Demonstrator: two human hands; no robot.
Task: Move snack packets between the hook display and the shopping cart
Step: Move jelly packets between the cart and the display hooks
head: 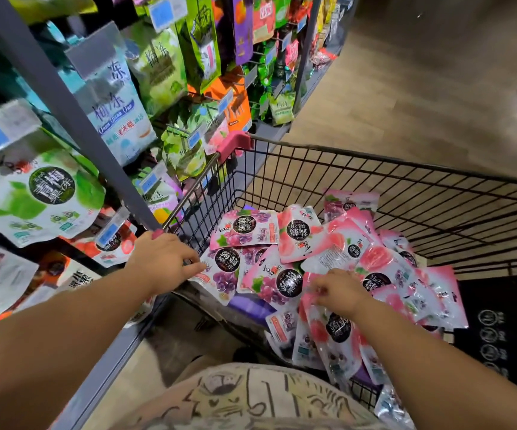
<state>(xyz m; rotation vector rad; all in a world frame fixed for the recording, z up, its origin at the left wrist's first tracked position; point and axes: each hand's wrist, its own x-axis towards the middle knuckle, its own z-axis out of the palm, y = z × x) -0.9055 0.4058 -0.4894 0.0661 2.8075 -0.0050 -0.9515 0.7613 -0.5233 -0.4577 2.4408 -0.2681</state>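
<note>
The snack packets (309, 243) lie in a loose heap inside the shopping cart (375, 159), purple ones to the left and pink ones to the right. My left hand (164, 259) is at the cart's near corner. Its fingers stretch flat onto the edge of a purple packet (224, 276) and its thumb is up by the rail, so it is released and only touching. My right hand (340, 293) is down among the pink packets with its fingers curled, but it is blurred and I cannot tell whether it grasps one. The hook display (158, 72) hangs just left of the cart. I judge this a pick-up step. I'd pinch one packet by its top edge and lift it straight up so the neighbours don't slide off with it.
</note>
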